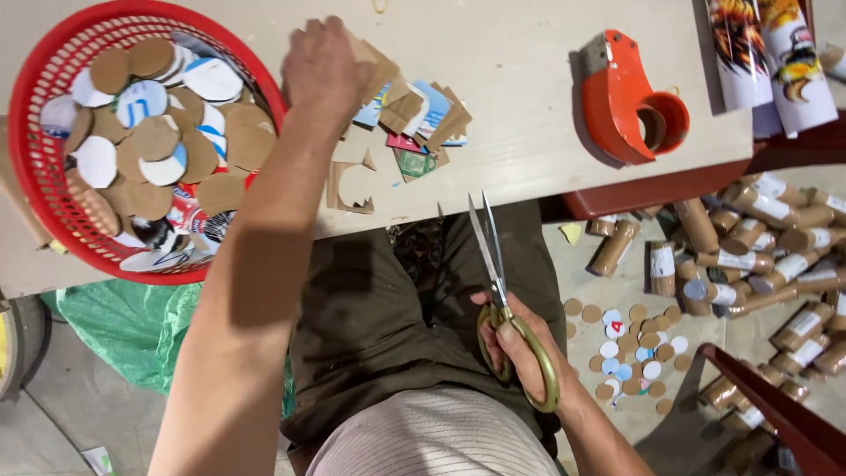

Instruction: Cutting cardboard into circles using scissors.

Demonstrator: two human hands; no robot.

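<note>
The left hand (pixel 322 66) closes over a pile of cardboard scraps (pixel 410 119) at the middle of the desk (pixel 520 53), beside a red basket (pixel 35 176) of cut discs. The right hand (pixel 520 348), fingers through the handles, grips nearly shut scissors (pixel 495 273) just off the desk's near edge, over the lap.

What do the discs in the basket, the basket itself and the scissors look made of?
Discs: cardboard, matte brown on one face, printed white-blue on the other. Basket: red plastic, judging by its moulded lattice. Scissors: shiny steel blades, with yellowish loops, probably plastic-coated, in the right hand.
</note>
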